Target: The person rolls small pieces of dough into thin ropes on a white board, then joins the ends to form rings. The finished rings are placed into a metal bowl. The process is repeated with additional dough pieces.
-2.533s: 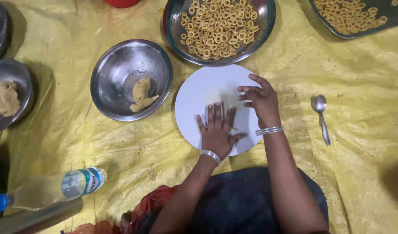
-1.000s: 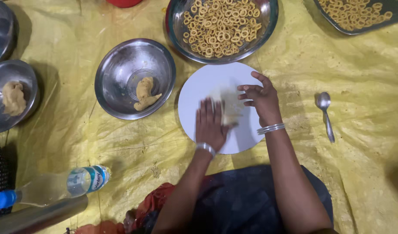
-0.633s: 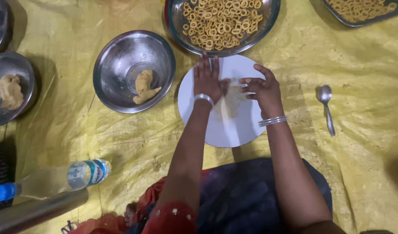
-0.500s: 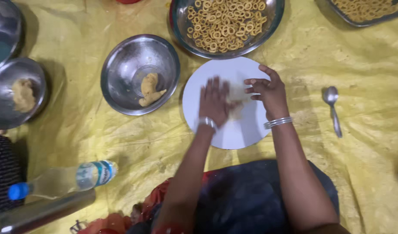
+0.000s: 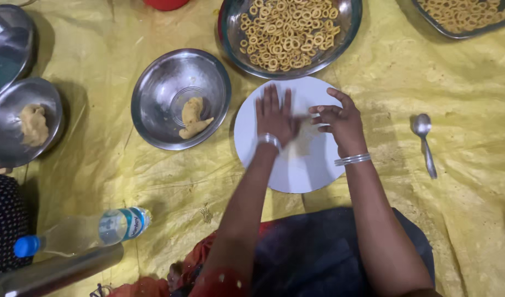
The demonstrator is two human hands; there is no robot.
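My left hand (image 5: pixel 275 115) lies flat, palm down, on a round white board (image 5: pixel 296 165), fingers spread and pointing away from me. A thin pale strip of dough (image 5: pixel 306 137) shows on the board by that hand. My right hand (image 5: pixel 339 120) rests on the board's right side, fingers curled toward the left and touching the dough. Both wrists wear metal bangles.
A steel bowl (image 5: pixel 164 82) with a dough lump stands left of the board. A big steel bowl (image 5: pixel 340 33) of small dough rings sits behind it, and a tray (image 5: pixel 428 22) of rings at top right. Spoon (image 5: pixel 424 143) right, water bottle (image 5: pixel 82 234) lower left, bowls (image 5: pixel 5 137) far left, on a yellow sheet.
My left hand slid back and forth over the white board, rolling dough under the palm; it is now stretched forward. My right hand stayed at the board's right side.
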